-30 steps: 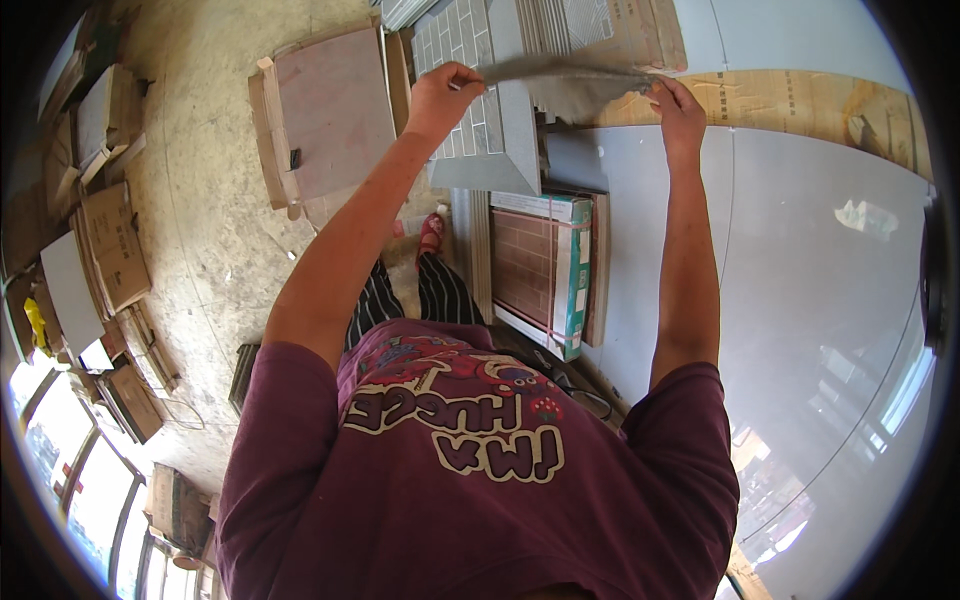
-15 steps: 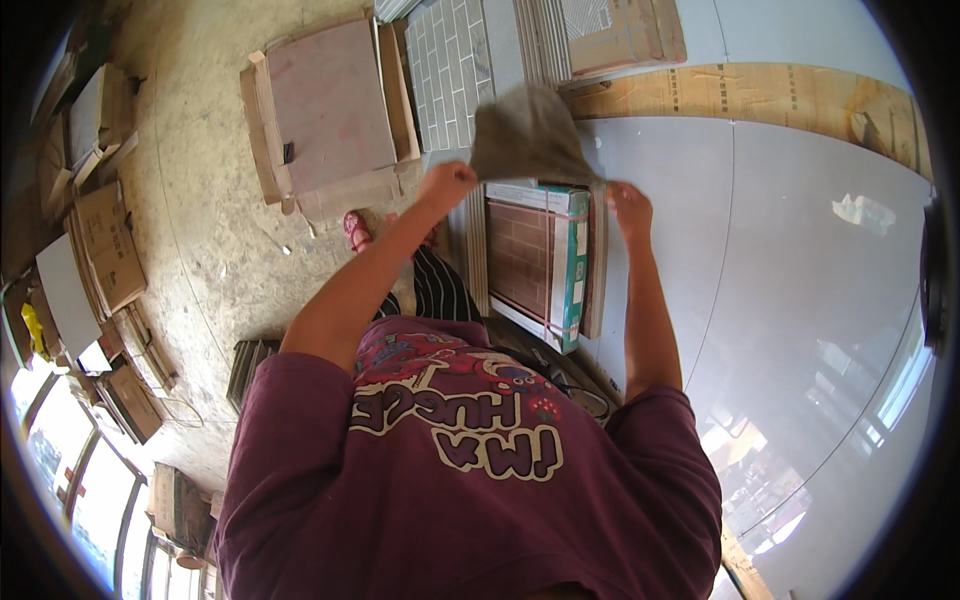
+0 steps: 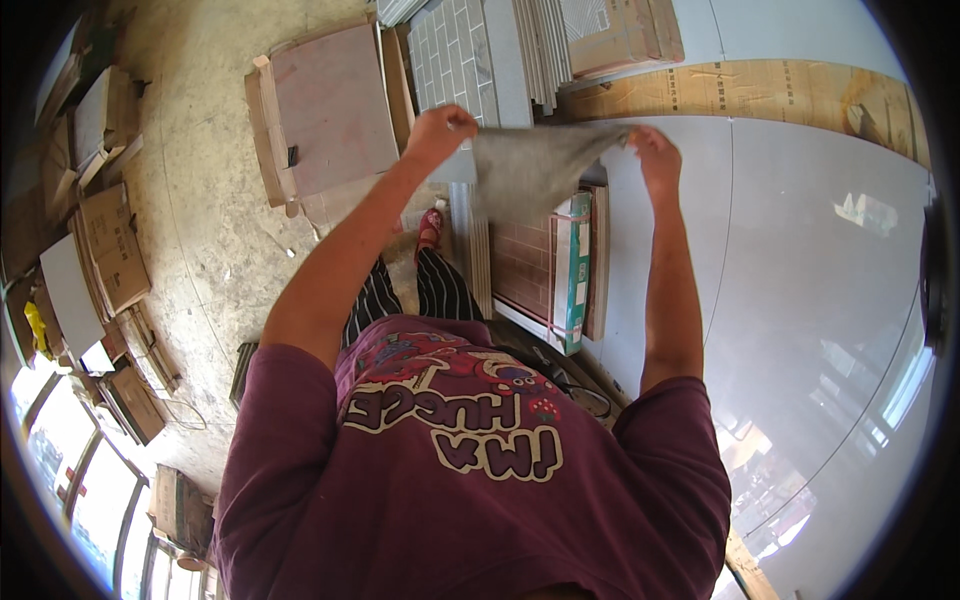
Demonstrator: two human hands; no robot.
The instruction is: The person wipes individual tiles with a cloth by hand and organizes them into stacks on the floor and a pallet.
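A grey-brown cloth is stretched in the air between my two hands, its lower part hanging and blurred. My left hand pinches its left corner, and my right hand grips the right corner, both arms reaching forward. Beneath the cloth stands a stack of brown tiles in a green-and-white carton, partly covered from sight by the fabric.
Large glossy grey slabs lie to the right, with a wooden board along their far side. Ahead are a brick-pattern tile and a reddish-brown slab in torn cardboard. Cardboard boxes line the left.
Both hands have risen and moved farther apart. The cloth, billowing upward before, now hangs down between them over the tile stack. One foot has shifted.
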